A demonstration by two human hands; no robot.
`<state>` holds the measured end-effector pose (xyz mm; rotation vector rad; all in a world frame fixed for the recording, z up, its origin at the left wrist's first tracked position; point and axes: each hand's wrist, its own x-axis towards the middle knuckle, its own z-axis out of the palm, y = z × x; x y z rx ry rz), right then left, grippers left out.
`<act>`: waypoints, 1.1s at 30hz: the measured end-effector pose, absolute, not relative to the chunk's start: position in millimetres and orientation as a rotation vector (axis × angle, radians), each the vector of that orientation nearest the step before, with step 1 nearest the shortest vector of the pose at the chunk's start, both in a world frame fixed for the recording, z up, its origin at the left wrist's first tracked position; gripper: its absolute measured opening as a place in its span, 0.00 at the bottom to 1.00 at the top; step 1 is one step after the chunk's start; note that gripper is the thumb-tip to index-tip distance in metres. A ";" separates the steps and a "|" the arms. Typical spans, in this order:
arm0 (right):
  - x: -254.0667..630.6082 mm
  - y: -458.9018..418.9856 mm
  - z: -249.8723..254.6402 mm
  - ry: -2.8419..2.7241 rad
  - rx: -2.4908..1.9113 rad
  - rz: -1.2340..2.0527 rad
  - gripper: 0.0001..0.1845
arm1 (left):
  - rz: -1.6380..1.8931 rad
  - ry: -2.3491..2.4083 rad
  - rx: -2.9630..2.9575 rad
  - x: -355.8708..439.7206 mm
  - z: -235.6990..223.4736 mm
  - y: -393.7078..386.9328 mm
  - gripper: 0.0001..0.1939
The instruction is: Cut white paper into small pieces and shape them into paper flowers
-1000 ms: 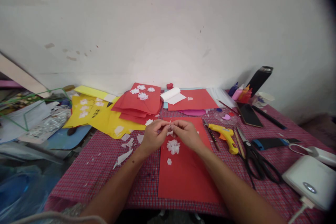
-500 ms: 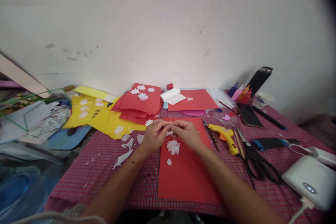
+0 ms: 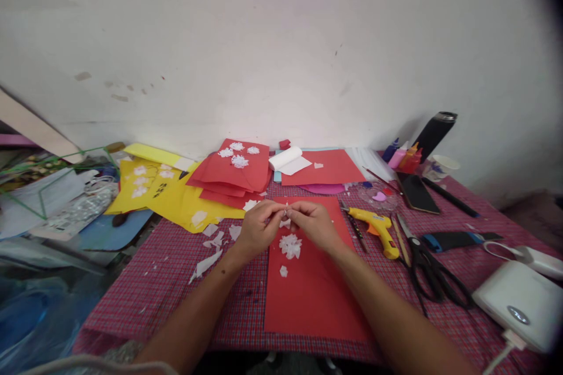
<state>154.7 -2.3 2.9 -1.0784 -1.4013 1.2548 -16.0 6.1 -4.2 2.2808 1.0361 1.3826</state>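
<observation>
Left hand (image 3: 263,224) and right hand (image 3: 309,222) together pinch a small white piece (image 3: 285,211) (mostly hidden); excess pressure may crumple it above the white paper cluster (image 3: 291,246) at six o'clock.

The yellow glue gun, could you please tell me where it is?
In the head view, the glue gun lies on the checked tablecloth, right of the right hand, between the red sheet and the black scissors.
</observation>
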 end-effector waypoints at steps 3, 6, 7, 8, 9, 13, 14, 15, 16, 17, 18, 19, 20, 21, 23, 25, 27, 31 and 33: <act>153.9 -2.3 3.5 -1.401 -1.092 1.253 0.12 | 1.376 1.037 2.285 -16.1 -4.5 6.0 0.07; 153.0 -1.8 2.9 -1.402 -1.098 1.246 0.12 | 1.368 1.039 2.287 -16.5 -4.6 5.9 0.07; 152.8 -1.8 2.6 -1.402 -1.093 1.247 0.12 | 1.365 1.042 2.288 -16.6 -4.7 6.0 0.07; 152.9 -1.7 2.3 -1.403 -1.087 1.252 0.12 | 1.361 1.044 2.289 -16.7 -4.6 6.1 0.07; 153.1 -1.7 2.0 -1.404 -1.080 1.258 0.12 | 1.359 1.044 2.289 -16.8 -4.5 6.1 0.07; 154.8 -1.5 1.5 -1.410 -1.042 1.283 0.11 | 1.358 1.042 2.281 -16.9 -4.0 6.1 0.07; 155.2 -1.4 1.6 -1.412 -1.033 1.287 0.11 | 1.360 1.042 2.278 -16.9 -3.9 6.0 0.07; 155.5 -1.3 1.8 -1.414 -1.032 1.286 0.11 | 1.361 1.040 2.278 -16.9 -3.9 6.0 0.07; 155.7 -1.2 2.1 -1.416 -1.037 1.283 0.11 | 1.360 1.039 2.279 -16.9 -3.9 6.0 0.07; 155.8 -1.2 2.5 -1.420 -1.044 1.278 0.11 | 1.360 1.037 2.281 -17.0 -4.0 6.0 0.07; 155.9 -1.2 2.8 -1.421 -1.048 1.275 0.11 | 1.359 1.036 2.283 -17.1 -4.1 6.0 0.07; 155.9 -1.3 3.0 -1.420 -1.050 1.274 0.11 | 1.359 1.035 2.285 -17.1 -4.2 6.1 0.08; 156.0 -1.4 3.2 -1.418 -1.048 1.277 0.11 | 1.359 1.033 2.286 -17.2 -4.3 6.2 0.08; 156.1 -1.6 3.2 -1.414 -1.041 1.284 0.11 | 1.360 1.032 2.288 -17.3 -4.3 6.3 0.08; 156.4 -1.9 2.9 -1.409 -1.031 1.294 0.11 | 1.360 1.030 2.294 -17.4 -4.4 6.4 0.08; 156.7 -2.1 2.7 -1.406 -1.025 1.294 0.10 | 1.358 1.028 2.303 -17.4 -4.5 6.4 0.08; 156.8 -2.4 2.8 -1.403 -1.020 1.288 0.10 | 1.357 1.029 2.306 -17.3 -4.4 6.1 0.08; 156.7 -2.9 4.2 -1.400 -1.032 1.281 0.10 | 1.353 1.036 2.300 -16.8 -3.7 5.3 0.08; 156.5 -2.9 4.6 -1.396 -1.043 1.278 0.10 | 1.350 1.034 2.304 -16.7 -3.3 5.0 0.08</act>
